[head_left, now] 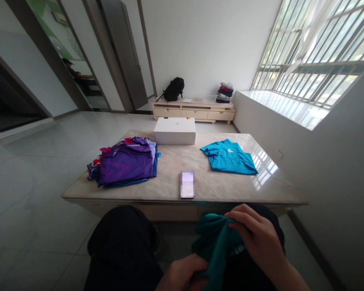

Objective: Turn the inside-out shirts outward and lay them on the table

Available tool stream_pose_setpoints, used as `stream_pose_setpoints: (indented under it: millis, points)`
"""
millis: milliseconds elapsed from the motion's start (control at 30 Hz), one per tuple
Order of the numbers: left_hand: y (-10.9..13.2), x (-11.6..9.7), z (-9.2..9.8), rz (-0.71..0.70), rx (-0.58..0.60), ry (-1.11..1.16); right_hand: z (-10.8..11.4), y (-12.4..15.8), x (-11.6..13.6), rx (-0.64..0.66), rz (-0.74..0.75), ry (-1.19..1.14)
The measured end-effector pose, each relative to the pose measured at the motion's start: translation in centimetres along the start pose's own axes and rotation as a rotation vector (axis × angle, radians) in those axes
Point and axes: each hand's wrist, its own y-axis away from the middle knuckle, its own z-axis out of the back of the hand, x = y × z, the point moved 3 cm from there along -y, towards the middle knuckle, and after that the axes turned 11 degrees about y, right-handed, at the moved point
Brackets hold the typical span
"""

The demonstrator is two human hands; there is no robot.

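The left hand [183, 271] is pinching the low part of the green cloth [212, 232], and the right hand [257, 234] is pinching its top edge. It is hanging near the table [160, 193]. Pulling softly both ways should be keeping it smooth.

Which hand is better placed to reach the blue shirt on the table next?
Probably the right hand: it is nearer the blue shirt, though it holds the green cloth. The left hand, also holding it, is farther.
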Motion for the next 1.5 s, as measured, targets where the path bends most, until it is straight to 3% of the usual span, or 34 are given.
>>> stream_pose_setpoints:
  millis: [233, 400, 633, 967, 1167, 1333, 1500]
  points:
    - [-2.5, 1.6, 0.8, 0.240, -0.154, 0.028, -0.4, 0.0, 0.7, 0.106, 0.045, -0.111]
    - [-3.4, 2.6, 0.5, 0.298, -0.094, 0.072, -0.3, -0.1, 0.9, 0.128, 0.051, -0.148]
    - [-2.3, 2.9, 0.9, 0.227, -0.148, -0.043, -0.6, 0.7, 0.2, 0.174, 0.026, -0.147]
    - [0.4, 2.2, 3.5, -0.074, -0.222, -0.294, -1.1, 0.8, -2.1, 0.147, 0.033, 0.015]
    - [1.0, 2.8, 3.5, 0.010, -0.385, -0.284, -0.5, 0.5, -2.0, 0.149, 0.047, 0.039]
    - [0.2, 2.6, 3.0, 0.026, -0.240, -0.205, 0.2, 0.2, -1.3, 0.190, 0.080, 0.099]
    - [0.1, 1.8, 3.8, -0.053, -0.250, -0.258, 1.2, 0.2, -0.4, 0.164, 0.161, 0.271]
